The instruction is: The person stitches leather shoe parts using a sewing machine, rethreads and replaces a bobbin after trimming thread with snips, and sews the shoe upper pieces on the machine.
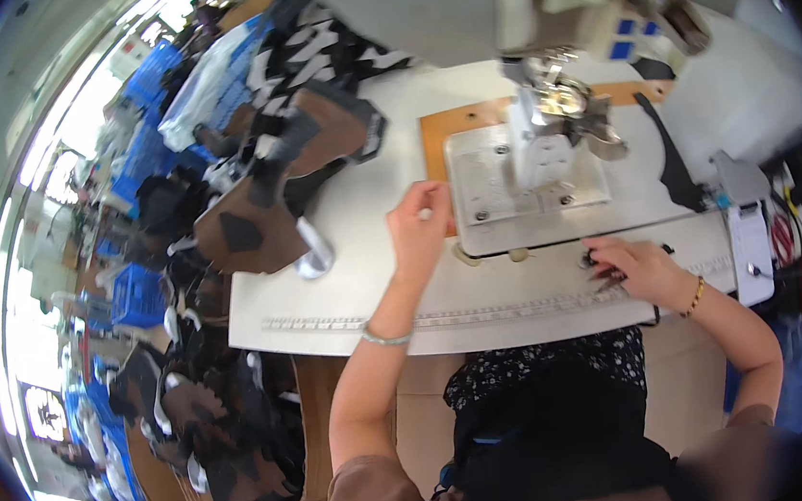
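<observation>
Left hand (418, 225) rests half-curled, gripping nothing, beside the sewing machine's metal plate (511, 187). Right hand (639, 266) pinches small dark snips (606, 269) on the counter (375, 282) below that plate; keep blades flat.

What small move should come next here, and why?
Probably the left hand reaches left to the stack of brown cut pieces: the metal plate under the sewing head looks bare. The right hand holds a small dark tool.
</observation>
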### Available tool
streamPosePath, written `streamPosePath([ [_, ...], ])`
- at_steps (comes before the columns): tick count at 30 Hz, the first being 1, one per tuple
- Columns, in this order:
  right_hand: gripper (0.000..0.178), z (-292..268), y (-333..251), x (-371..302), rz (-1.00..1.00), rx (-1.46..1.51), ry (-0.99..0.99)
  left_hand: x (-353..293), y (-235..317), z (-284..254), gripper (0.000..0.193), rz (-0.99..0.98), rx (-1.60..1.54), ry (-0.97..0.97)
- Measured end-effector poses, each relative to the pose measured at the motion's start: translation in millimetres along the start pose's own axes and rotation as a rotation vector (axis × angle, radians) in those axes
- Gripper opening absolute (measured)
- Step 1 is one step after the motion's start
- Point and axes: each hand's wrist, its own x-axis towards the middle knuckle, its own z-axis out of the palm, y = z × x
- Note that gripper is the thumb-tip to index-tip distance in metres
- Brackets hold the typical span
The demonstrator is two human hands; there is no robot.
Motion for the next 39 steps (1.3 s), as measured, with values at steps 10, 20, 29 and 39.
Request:
streamPosePath([
  [10,0.027,-24.6,-1.3,-12.5,0.014,-0.302,0.113,6.1,12.7,-0.8,0.006,0.302,0.207,0.118],
  [20,0.018,-6.9,-9.5,10.5,-0.096,-0.512,0.062,-8.5,219.1,44.1,0.026,1.419,0.401,-0.002],
  [29,0.021,-118.0,-47.2,-2.1,-0.137,0.437,1.373,27.1,337.7,110.0,0.033,1.364,0.883,0.108],
  [39,0.026,-184.4,-80.1,-7.3,-0.247,0.954,1.028,11.7,343.3,104.2,0.024,1.519,1.22,0.227],
])
